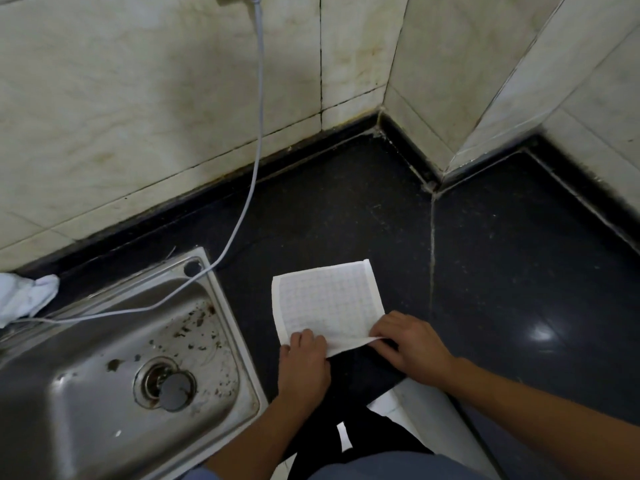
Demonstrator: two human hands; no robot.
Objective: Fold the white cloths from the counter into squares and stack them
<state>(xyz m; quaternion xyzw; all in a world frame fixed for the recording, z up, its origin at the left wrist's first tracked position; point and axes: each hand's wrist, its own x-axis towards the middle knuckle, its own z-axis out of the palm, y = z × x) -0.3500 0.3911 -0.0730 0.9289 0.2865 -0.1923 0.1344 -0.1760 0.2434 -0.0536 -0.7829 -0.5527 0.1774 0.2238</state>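
A white cloth (329, 299) with a faint grid pattern lies flat on the black counter (502, 254), just right of the sink. My left hand (304, 358) rests on its near left corner with curled fingers pinching the edge. My right hand (408, 344) pinches the near right corner, which is lifted a little off the counter. A second white cloth (24, 296) lies crumpled at the far left behind the sink.
A steel sink (121, 368) with a plugged drain and dirt specks fills the lower left. A grey cable (254, 161) hangs from the tiled wall and runs across the sink. Tiled walls close the counter at the back and right.
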